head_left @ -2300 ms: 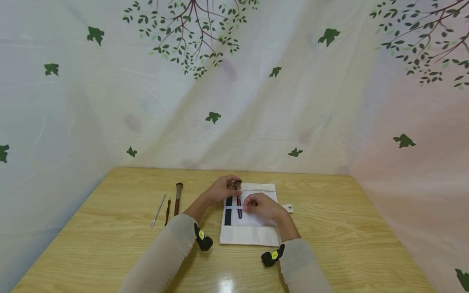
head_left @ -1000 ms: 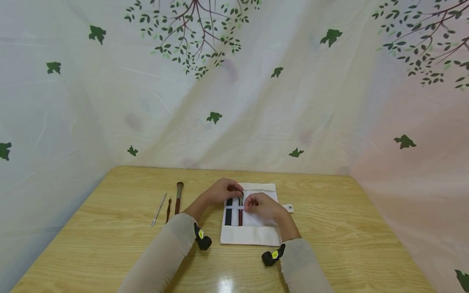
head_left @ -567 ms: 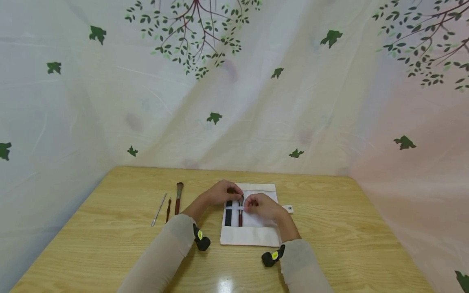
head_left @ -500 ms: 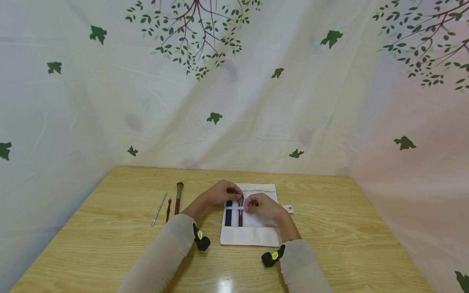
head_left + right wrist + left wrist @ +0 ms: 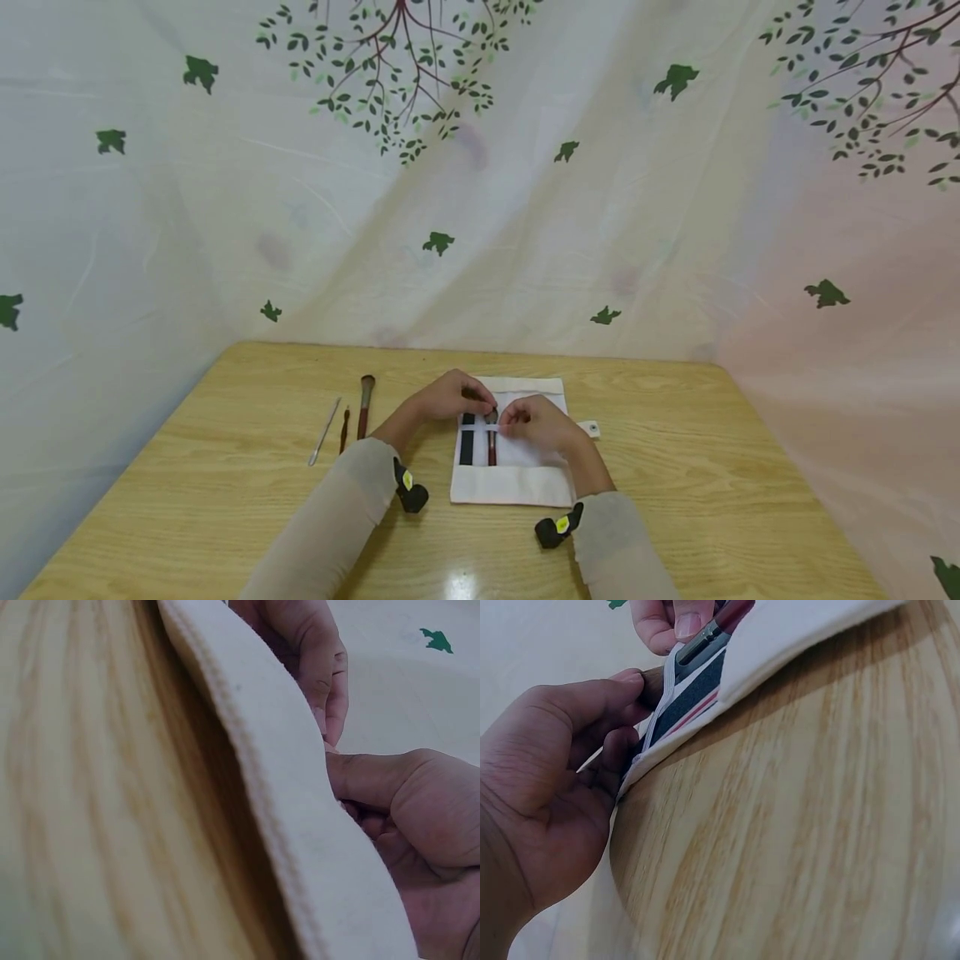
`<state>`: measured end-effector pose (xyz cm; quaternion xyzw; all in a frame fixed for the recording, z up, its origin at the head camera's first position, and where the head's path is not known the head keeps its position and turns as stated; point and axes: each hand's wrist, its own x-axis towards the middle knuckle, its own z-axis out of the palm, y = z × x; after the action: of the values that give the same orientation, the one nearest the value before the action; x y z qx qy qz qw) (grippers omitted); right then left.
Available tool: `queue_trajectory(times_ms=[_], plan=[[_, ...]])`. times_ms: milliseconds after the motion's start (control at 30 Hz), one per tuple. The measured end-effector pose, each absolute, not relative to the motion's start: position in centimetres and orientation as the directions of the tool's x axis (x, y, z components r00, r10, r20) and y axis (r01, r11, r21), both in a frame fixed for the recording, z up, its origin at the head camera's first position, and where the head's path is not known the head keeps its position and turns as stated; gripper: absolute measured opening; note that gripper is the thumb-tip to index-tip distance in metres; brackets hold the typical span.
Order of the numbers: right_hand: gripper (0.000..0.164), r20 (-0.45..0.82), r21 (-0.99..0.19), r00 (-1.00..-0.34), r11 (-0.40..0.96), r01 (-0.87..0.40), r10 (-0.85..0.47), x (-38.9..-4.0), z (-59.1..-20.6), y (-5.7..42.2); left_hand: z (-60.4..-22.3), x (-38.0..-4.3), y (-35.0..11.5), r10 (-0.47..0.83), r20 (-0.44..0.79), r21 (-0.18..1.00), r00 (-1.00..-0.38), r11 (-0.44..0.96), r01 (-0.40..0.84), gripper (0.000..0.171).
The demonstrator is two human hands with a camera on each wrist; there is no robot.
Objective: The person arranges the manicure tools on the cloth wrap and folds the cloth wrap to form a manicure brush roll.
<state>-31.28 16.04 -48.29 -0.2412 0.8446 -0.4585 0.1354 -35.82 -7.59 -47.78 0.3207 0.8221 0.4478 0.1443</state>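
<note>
A white cloth tool roll [image 5: 512, 486] lies unfolded in front of me. My left hand [image 5: 448, 395] pinches the brown bristle end of a makeup-style brush [image 5: 697, 649] between thumb and fingers. The brush passes beneath a white elastic band [image 5: 661, 705], and its dark red handle runs to the roll's near pocket. With thumb and fingertip, my right hand [image 5: 542, 422] pinches the band just right of the brush. To the left of the brush, a flat black strip [image 5: 467, 446] sits under the same band. In the right wrist view the roll's raised edge hides the brush.
Left of the roll on the wooden table [image 5: 712, 500] lie a thin silvery stick [image 5: 324, 432], a slim brown tool [image 5: 345, 429] and a larger brush [image 5: 366, 404]. A snap tab [image 5: 590, 429] sticks out at the roll's right side. A leaf-printed curtain [image 5: 480, 275] hangs behind.
The brush has slid toward me beneath the band, its handle end now at the near pocket. My left hand followed it slightly nearer. My right hand has stayed at the band.
</note>
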Motion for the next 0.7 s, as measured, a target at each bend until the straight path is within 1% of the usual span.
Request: queue_trajectory(times_ms=[233, 433, 700], plan=[[0.012, -0.008, -0.84, -0.854, 0.467, -0.277, -0.52, -31.1, -47.9, 16.0, -47.8, -35.9, -7.7, 0.682, 0.034, 0.833, -0.731, 0.385, 0.398, 0.013], [0.004, -0.007, -0.815, -0.845, 0.493, -0.305, -0.534, -30.8, -47.3, 16.3, -47.7, -35.7, -7.6, 0.686, 0.025, 0.844, -0.727, 0.375, 0.383, 0.015], [0.007, -0.016, -0.773, -0.862, 0.554, -0.31, -0.506, -30.8, -46.5, 17.4, -47.7, -35.6, -7.5, 0.686, 0.046, 0.847, -0.726, 0.359, 0.392, 0.016]])
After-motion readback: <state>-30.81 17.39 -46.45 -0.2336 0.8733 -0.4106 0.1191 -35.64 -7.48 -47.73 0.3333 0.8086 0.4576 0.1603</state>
